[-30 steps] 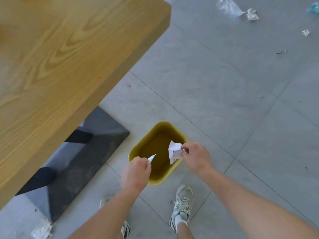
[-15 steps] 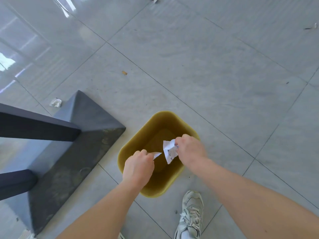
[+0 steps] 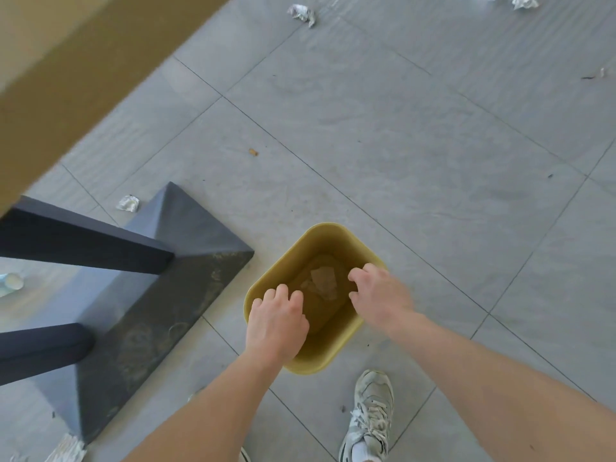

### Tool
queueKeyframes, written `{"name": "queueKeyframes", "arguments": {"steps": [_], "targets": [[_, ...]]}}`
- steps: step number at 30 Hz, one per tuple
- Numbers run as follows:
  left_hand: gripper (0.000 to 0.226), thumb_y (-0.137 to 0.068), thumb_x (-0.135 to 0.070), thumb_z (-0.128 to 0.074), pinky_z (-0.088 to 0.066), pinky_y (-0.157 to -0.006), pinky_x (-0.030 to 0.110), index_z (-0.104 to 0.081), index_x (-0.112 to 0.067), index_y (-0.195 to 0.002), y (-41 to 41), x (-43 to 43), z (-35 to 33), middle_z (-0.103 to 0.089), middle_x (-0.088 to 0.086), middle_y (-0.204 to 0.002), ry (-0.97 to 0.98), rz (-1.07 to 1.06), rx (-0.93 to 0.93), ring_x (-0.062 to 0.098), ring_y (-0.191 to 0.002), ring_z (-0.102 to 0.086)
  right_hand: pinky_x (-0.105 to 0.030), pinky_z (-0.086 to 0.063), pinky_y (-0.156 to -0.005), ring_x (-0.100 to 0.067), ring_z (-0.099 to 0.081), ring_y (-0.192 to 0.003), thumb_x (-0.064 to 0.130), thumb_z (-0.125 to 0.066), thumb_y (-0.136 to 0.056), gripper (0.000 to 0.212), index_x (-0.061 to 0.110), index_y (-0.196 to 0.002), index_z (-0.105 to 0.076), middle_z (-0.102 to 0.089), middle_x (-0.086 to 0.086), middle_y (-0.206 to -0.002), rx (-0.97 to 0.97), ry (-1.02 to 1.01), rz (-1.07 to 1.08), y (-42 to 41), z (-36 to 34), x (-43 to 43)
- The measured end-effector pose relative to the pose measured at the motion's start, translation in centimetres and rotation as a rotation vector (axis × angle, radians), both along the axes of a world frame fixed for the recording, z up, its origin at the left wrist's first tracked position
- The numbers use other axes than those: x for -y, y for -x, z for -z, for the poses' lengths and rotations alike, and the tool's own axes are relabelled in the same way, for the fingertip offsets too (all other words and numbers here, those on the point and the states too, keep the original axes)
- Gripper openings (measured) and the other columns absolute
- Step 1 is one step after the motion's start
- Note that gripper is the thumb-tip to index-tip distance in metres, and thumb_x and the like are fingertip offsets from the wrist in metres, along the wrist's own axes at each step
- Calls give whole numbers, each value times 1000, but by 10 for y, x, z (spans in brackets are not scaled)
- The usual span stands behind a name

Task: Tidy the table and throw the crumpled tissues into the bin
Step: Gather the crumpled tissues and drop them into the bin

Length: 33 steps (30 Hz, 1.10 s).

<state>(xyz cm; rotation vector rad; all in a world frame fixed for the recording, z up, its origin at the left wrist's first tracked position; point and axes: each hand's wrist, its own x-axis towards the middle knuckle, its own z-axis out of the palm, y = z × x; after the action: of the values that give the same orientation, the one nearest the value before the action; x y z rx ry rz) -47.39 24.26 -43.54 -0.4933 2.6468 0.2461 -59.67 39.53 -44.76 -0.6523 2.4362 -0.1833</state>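
A small yellow bin stands on the grey tiled floor just in front of my feet. Paper pieces lie at its bottom. My left hand hovers over the bin's near left rim, fingers loosely curled and holding nothing. My right hand hangs over the right rim, fingers spread and empty. Crumpled tissues lie on the floor: one by the table base, one far ahead, one at the top right.
The wooden table edge crosses the upper left. Its dark pyramid-shaped base and dark legs stand left of the bin. My right shoe is beside the bin. More litter lies at the bottom left.
Both hands held white paper pieces over the bin; now both are empty with fingers loosened, and the paper lies inside the bin. The view shifted, bringing the table edge back in.
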Motion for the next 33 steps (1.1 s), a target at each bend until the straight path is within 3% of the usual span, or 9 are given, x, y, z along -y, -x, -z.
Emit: {"name": "queueKeyframes", "arguments": {"steps": [7,15,21,27,33], "targets": [[25,-93,-33,-39,-44,-81,33,-51,-25,-114,1,-6,-69,-52,-5,-101,-24,-4,-31,17,-92,-47,-34,-43,-78,-23,-51,-109,34,-50,-94,29,25,-122,-53,-55,0,-116,17,21,5,-6,-66,4],[21,-93,-34,-37,-43,-80,31,-48,-25,-108,2,-12,-201,-57,-3,-103,-31,-11,-135,17,-91,-51,-37,-47,-85,-24,-54,-114,42,-51,-92,36,26,-125,-51,-57,1,-119,-43,53,-20,-9,-204,11],[36,-93,-38,-37,-45,-91,39,-47,-26,-126,-1,-17,-299,-58,0,-117,-96,-67,-223,21,-105,-55,-41,-49,-91,-30,-53,-115,47,-53,-91,42,22,-125,-52,-57,-7,-122,-96,89,-79,-8,-312,12],[41,-94,-41,-39,-45,-94,38,-45,-26,-132,-14,-11,-376,-59,-1,-122,-13,-76,-354,19,-111,-54,-40,-50,-82,-27,-58,-108,47,-54,-90,41,24,-124,-54,-61,-4,-117,-211,184,-108,-15,-388,8],[45,-90,-35,-45,-43,-95,38,-45,-21,-133,-31,7,-435,-55,3,-125,100,-162,-420,22,-118,-50,-38,-48,-90,-25,-55,-113,43,-55,-89,47,22,-131,-54,-62,-4,-123,-235,272,-185,-15,-441,23]]}}
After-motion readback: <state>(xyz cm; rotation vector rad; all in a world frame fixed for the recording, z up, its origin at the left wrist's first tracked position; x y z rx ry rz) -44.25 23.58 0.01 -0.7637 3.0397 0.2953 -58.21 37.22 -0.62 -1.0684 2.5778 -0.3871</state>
